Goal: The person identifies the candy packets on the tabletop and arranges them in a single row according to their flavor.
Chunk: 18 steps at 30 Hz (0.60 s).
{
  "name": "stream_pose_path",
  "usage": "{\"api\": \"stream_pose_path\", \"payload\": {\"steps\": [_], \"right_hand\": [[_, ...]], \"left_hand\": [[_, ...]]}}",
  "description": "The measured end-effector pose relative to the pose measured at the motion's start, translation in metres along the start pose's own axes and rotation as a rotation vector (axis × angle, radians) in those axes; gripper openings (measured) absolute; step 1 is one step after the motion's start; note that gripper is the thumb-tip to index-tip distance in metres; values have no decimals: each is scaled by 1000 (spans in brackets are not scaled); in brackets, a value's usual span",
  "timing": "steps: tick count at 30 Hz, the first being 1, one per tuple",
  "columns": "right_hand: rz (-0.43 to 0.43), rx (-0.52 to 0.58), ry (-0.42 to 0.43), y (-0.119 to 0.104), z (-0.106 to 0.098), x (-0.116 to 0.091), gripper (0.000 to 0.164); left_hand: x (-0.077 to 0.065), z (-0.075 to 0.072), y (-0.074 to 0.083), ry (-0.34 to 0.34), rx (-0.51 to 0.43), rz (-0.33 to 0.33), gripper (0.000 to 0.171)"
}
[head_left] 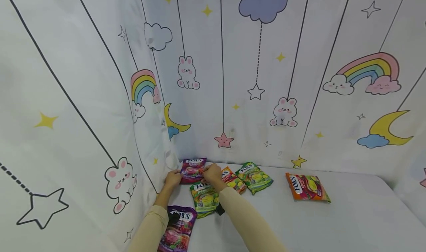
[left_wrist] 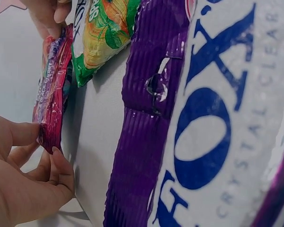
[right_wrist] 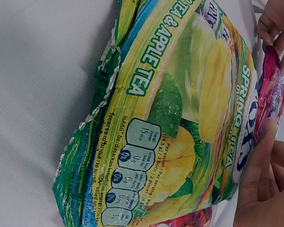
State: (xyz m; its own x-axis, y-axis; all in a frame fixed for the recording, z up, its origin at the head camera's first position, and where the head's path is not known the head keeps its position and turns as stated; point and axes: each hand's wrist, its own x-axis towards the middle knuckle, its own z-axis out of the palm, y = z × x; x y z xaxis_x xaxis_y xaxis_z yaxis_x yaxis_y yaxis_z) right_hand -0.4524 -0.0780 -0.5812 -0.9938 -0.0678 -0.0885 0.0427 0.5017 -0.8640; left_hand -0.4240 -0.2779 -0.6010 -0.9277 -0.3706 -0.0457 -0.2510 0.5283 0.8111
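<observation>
At the far left corner of the table, both hands hold a purple Fox's berries candy bag (head_left: 193, 170). My left hand (head_left: 173, 179) pinches its left end between thumb and fingers, as the left wrist view also shows. On the opposite side, my right hand (head_left: 213, 175) grips the right edge. Below that bag lies a green Fox's Spring Tea bag (head_left: 203, 198), partly under the right forearm. Another purple Fox's berries bag (head_left: 178, 231) lies nearer, with the left forearm over part of it.
Right of the hands, an orange Fox's bag (head_left: 234, 181) overlaps a green Fox's bag (head_left: 254, 177). Farther right lies another orange Fox's bag (head_left: 307, 187) on the white tabletop (head_left: 352, 215). White patterned curtains (head_left: 206, 108) rise behind and at the left.
</observation>
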Motion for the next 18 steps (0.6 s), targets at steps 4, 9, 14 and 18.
{"api": "stream_pose_path", "payload": {"steps": [4, 9, 14, 18], "right_hand": [[-14, 28, 0, -1, -1, -1, 17], [-24, 24, 14, -4, -3, -3, 18], [-21, 40, 11, -7, -4, -6, 19], [-23, 82, -5, -9, -6, -9, 19]], "left_hand": [[0, 1, 1, 12, -38, 1, 40], [-4, 1, 5, 32, -64, 28, 40], [-10, -1, 9, 56, -69, 52, 40], [-12, -4, 11, 63, -55, 45, 42]]}}
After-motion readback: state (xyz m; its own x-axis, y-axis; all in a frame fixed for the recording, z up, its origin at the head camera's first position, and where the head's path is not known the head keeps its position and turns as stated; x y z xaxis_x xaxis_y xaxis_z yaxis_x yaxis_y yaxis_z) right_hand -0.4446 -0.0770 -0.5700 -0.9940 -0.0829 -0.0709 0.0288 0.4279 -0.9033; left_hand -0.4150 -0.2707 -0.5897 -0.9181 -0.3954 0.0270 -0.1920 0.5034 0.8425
